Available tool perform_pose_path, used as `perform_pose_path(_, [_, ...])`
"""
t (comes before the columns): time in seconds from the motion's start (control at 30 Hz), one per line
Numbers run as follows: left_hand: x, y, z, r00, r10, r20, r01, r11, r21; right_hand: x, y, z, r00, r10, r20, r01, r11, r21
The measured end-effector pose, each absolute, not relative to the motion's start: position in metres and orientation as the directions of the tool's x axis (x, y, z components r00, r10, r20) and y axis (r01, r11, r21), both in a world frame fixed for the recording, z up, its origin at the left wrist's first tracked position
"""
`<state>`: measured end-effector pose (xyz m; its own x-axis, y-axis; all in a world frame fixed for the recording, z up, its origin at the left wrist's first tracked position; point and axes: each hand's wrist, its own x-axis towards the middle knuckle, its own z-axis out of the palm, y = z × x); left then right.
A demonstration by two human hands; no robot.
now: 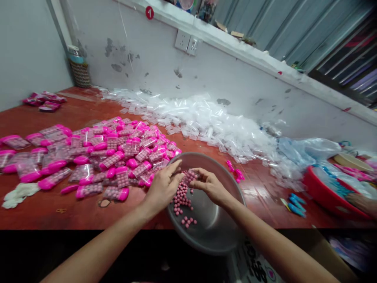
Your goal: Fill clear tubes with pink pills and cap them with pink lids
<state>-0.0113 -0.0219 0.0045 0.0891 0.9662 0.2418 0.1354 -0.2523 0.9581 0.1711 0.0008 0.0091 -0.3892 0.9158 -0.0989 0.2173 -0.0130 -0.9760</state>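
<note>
A grey metal bowl [213,239] sits at the table's front edge with loose pink balls [182,200] along its left side. Over the bowl, my right hand [207,184] pinches a small clear plastic case [191,177] filled with pink balls. My left hand [165,182] is at the bowl's left rim, its fingers curled toward the case; what they hold, if anything, is hidden. Left of the bowl lies a heap of ball-filled clear cases [114,157] with bright pink ends. Two or so pink pieces [235,171] lie just right of the rim.
Empty clear cases [206,118] are piled along the wall. At right stands a red basin [321,196] with another person's hand [361,202] at it, near blue pieces [296,205]. White cloth-like items [20,194] and pink packets [44,100] lie at left. A woven holder [80,74] stands in the corner.
</note>
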Motion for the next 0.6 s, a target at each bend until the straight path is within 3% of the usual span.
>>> perform_pose_path(0.1, [-0.001, -0.014, 0.005, 0.231, 0.951, 0.208, 0.158, -0.247, 0.956, 0.177, -0.009, 0.017, -0.369, 0.923, -0.107, 0.102, -0.074, -0.992])
perform_pose_path(0.23, [0.013, -0.009, 0.005, 0.431, 0.894, 0.123, -0.094, -0.091, 0.991, 0.179, -0.021, 0.018, -0.288, 0.957, -0.046, 0.107, -0.015, -0.994])
perform_pose_path(0.37, [0.021, -0.012, 0.004, 0.423, 0.906, 0.020, -0.206, 0.075, 0.976, 0.187, -0.037, 0.021, -0.261, 0.964, 0.052, 0.197, 0.106, -0.975])
perform_pose_path(0.43, [0.021, -0.013, 0.004, 0.419, 0.908, -0.023, -0.209, 0.121, 0.970, 0.205, -0.039, 0.024, -0.217, 0.971, 0.097, 0.277, 0.156, -0.948])
perform_pose_path(0.5, [0.020, -0.015, 0.004, 0.426, 0.902, -0.073, -0.208, 0.176, 0.962, 0.239, -0.033, 0.025, -0.051, 0.985, 0.164, 0.428, 0.170, -0.888])
perform_pose_path(0.6, [0.019, -0.017, 0.004, 0.459, 0.879, -0.128, -0.191, 0.238, 0.952, 0.311, -0.011, 0.016, 0.264, 0.932, 0.247, 0.728, -0.024, -0.686])
